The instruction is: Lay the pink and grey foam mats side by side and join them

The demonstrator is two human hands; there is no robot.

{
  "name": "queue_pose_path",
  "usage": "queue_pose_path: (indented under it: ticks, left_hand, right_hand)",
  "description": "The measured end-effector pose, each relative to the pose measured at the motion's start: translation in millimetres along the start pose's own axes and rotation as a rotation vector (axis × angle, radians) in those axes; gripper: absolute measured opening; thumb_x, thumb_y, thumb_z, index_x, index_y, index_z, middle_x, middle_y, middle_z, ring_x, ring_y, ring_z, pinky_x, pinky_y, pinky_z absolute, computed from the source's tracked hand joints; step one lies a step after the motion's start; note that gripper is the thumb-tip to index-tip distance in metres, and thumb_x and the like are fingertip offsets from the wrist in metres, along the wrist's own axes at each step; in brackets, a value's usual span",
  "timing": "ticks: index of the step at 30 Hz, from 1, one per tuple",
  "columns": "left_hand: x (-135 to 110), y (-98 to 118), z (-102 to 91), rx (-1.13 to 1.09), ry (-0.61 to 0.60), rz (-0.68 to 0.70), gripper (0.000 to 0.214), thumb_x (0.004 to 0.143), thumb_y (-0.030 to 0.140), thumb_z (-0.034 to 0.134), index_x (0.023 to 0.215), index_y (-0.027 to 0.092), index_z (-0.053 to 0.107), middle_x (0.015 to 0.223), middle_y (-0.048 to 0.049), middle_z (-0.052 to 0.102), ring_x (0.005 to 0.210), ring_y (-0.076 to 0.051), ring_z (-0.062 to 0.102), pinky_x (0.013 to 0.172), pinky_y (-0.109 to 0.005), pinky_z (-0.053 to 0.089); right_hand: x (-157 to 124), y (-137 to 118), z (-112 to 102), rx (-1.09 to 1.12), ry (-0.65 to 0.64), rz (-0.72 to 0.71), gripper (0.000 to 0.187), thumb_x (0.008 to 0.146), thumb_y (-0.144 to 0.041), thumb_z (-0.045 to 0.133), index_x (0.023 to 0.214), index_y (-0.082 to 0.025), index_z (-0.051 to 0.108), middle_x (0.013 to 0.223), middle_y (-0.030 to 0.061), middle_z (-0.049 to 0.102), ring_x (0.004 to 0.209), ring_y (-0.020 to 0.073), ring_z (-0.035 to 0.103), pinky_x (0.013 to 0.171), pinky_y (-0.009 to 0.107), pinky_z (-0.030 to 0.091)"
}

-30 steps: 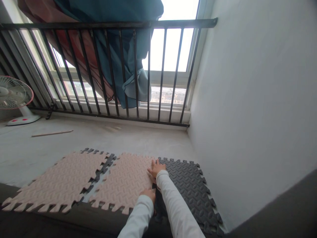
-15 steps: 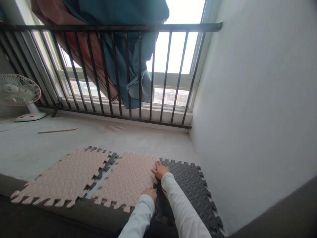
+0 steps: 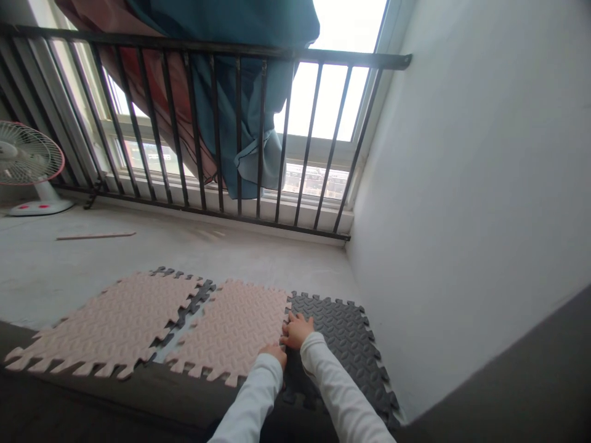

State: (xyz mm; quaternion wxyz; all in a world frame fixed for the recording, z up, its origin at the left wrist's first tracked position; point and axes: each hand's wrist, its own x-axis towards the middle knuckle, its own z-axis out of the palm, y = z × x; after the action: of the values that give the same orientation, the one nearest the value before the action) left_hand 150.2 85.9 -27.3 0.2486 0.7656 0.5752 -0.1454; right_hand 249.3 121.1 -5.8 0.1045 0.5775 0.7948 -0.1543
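Note:
Textured foam mat tiles with jigsaw edges lie side by side. My left hand [image 3: 274,353] is closed at the right edge of the middle pink foam mat tile [image 3: 235,317], near its front corner, with some fingers hidden. My right hand [image 3: 298,331] rests with fingers spread at the seam between that tile and the dark grey foam mat tile [image 3: 339,335]. Along the back part of this seam the two tiles' teeth meet; my hands cover part of the rest. Another pink foam mat tile [image 3: 115,320] lies to the left, with a dark toothed strip [image 3: 184,314] along its right side.
A white wall [image 3: 462,215] rises at the right, close to the grey tile. Behind the pale ledge [image 3: 258,252] stands a black railing [image 3: 221,212], with curtains [image 3: 235,123] hanging beyond it. A fan [image 3: 32,160] and a thin stick [image 3: 96,235] are at the left.
My right hand has come down the seam, toward me, with its fingers still spread. The grey tile's edge now lies closer against the pink one. The view has shifted slightly.

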Motion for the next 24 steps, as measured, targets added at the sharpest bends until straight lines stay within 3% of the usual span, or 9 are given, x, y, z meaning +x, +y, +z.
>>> queue_pose_path:
  ticks: [6, 10, 15, 20, 24]
  left_hand:
    - [-4, 1, -4.5, 0.028, -0.032, -0.008, 0.049, 0.072, 0.019, 0.036, 0.119, 0.015, 0.048, 0.125, -0.0156, 0.047, 0.112, -0.026, 0.045, 0.091, -0.039, 0.038]
    - [-10, 3, -7.1, 0.053, -0.028, 0.008, 0.049, 0.073, 0.019, 0.036, 0.121, 0.014, 0.046, 0.125, -0.0173, 0.047, 0.112, -0.028, 0.045, 0.091, -0.042, 0.038]
    - [-15, 4, -8.8, 0.069, -0.008, 0.014, 0.049, 0.071, 0.025, 0.042, 0.119, 0.013, 0.048, 0.121, -0.0188, 0.049, 0.11, -0.03, 0.047, 0.09, -0.044, 0.039]
    - [-19, 5, -9.1, 0.124, -0.014, 0.019, 0.059, 0.059, 0.032, 0.06, 0.113, 0.012, 0.053, 0.122, -0.0189, 0.048, 0.109, -0.032, 0.047, 0.09, -0.042, 0.04]
    - [-22, 5, -8.6, 0.123, 0.057, 0.019, 0.065, 0.046, 0.029, 0.069, 0.108, 0.013, 0.058, 0.115, -0.0177, 0.054, 0.104, -0.03, 0.051, 0.087, -0.037, 0.043]
  right_hand:
    - [-2, 1, -1, 0.053, 0.052, -0.015, 0.026, 0.071, -0.036, 0.046, 0.091, -0.033, 0.063, 0.139, -0.0007, 0.028, 0.123, 0.0289, 0.026, 0.09, 0.065, 0.016]
    - [-9, -2, 3, 0.056, -0.017, 0.015, 0.028, 0.067, -0.023, 0.047, 0.088, -0.032, 0.063, 0.133, -0.0003, 0.038, 0.121, 0.027, 0.03, 0.09, 0.065, 0.017]
    - [-22, -5, 6, 0.039, -0.015, 0.011, 0.031, 0.071, -0.031, 0.045, 0.098, -0.032, 0.06, 0.137, 0.0028, 0.03, 0.123, 0.0301, 0.026, 0.089, 0.068, 0.014]
    - [-62, 1, 6, 0.052, 0.12, 0.044, 0.052, 0.072, -0.039, 0.046, 0.122, -0.031, 0.04, 0.139, 0.0098, 0.025, 0.124, 0.0317, 0.024, 0.091, 0.067, 0.012]
    - [-104, 16, 10, 0.01, 0.074, 0.214, 0.052, 0.072, -0.042, 0.048, 0.121, -0.026, 0.042, 0.136, 0.0142, 0.03, 0.123, 0.0327, 0.027, 0.092, 0.065, 0.012]
